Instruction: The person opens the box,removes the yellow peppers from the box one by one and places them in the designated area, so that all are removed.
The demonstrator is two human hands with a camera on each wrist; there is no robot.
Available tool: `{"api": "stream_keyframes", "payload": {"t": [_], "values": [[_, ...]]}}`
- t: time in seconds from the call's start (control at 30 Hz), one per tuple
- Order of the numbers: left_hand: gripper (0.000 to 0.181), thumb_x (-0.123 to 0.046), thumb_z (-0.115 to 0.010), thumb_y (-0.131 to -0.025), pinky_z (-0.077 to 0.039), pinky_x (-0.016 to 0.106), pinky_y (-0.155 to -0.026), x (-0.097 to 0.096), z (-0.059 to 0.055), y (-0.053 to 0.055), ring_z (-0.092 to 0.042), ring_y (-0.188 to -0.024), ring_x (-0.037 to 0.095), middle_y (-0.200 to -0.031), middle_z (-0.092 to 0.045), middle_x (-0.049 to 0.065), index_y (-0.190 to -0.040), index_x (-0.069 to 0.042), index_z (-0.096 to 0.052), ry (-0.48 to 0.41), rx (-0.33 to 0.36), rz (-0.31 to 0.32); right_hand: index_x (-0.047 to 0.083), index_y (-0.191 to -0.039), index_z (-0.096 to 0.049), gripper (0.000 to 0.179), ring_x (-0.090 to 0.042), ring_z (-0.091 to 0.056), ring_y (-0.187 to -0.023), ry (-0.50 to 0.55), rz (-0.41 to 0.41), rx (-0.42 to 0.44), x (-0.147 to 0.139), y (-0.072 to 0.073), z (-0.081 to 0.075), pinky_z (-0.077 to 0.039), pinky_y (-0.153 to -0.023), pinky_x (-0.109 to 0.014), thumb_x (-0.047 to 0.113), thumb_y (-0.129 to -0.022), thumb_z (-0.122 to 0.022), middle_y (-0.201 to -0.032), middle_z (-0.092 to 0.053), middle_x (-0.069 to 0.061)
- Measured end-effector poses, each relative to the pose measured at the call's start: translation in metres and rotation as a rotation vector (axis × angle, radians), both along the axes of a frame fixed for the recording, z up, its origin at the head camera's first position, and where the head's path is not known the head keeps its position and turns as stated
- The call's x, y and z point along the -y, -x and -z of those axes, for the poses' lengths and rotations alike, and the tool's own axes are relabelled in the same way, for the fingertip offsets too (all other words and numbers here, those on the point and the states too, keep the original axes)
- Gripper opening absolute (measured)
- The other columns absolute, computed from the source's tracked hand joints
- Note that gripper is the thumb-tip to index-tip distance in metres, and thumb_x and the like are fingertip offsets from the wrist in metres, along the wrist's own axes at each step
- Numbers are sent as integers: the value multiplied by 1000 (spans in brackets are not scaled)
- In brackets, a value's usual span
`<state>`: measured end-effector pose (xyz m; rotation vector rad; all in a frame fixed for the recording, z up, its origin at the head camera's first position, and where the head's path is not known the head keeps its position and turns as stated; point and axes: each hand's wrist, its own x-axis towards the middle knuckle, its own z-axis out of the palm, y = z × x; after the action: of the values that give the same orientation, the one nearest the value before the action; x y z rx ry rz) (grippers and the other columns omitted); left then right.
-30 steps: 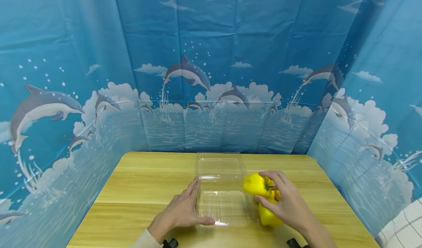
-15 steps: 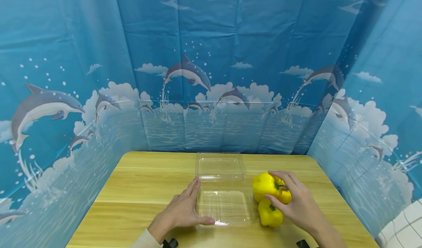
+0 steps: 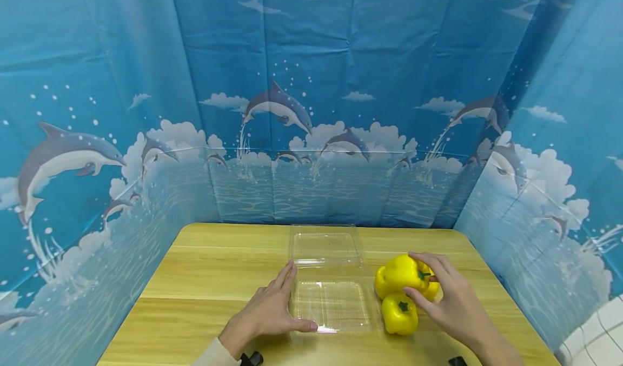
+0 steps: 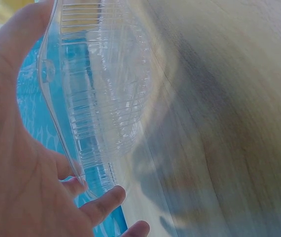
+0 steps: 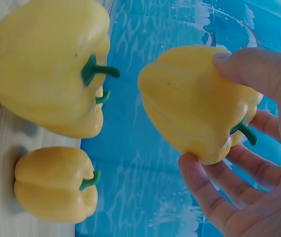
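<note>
A yellow bell pepper (image 3: 400, 274) with a green stem is held by my right hand (image 3: 455, 295), right of the clear plastic container (image 3: 336, 306). In the right wrist view, thumb and fingertips grip the held pepper's (image 5: 190, 98) sides and the stem points toward the palm. Beside it are a large-looking yellow pepper (image 5: 42, 64), another stem partly hidden behind that one, and a smaller-looking pepper (image 5: 54, 185). My left hand (image 3: 270, 309) spans the container's left side, thumb at the front rim, fingers stretched along the edge. The left wrist view shows its fingertips (image 4: 112, 196) at the container wall.
The container's clear lid (image 3: 325, 245) lies folded back toward the table's far edge. A wooden table (image 3: 219, 258) carries everything. Blue dolphin-print curtains (image 3: 311, 182) enclose its back and sides.
My right hand has moved to the right with the pepper, away from the container, and the front pepper shows more fully. The left hand and container have stayed put.
</note>
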<state>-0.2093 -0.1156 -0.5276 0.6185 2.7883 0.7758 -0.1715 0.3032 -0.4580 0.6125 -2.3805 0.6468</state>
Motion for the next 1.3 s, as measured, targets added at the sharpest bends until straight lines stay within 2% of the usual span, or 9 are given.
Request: {"api": "stream_keyframes", "payload": {"t": [0.23, 0.7, 1.03, 1.3], "values": [[147, -88, -84, -86, -41, 87, -127, -1, 0, 0, -44, -172, 51, -200, -3, 7, -189, -11, -13, 3, 4, 1, 15, -157, -70, 88, -6, -67, -124, 5, 4, -22, -13, -1, 3, -57, -91, -4, 5, -78, -108, -142, -74, -6], [148, -90, -84, -85, -41, 88, -127, -1, 0, 0, -43, -173, 49, -200, -4, 7, -189, -11, -13, 4, 7, -5, 13, -157, -70, 92, 8, -57, -129, -12, 22, -36, -36, -4, 8, -54, -91, -2, 1, -74, -108, -144, -74, -9], [147, -88, -85, -86, -42, 86, -127, -1, 0, 2, -44, -172, 49, -200, -4, 8, -189, -11, -13, 14, 0, -6, 11, -155, -71, 91, 13, -54, -129, -16, 16, -38, -49, -6, 11, -53, -91, -1, -1, -72, -108, -142, -73, -8], [147, -88, -85, -86, -43, 87, -126, -1, 0, 1, -46, -170, 52, -200, -4, 9, -189, -11, -12, 14, -6, -3, 10, -153, -73, 88, 5, -60, -124, -40, 27, -25, -57, -7, 14, -54, -88, -2, 2, -73, -109, -138, -74, -8]]}}
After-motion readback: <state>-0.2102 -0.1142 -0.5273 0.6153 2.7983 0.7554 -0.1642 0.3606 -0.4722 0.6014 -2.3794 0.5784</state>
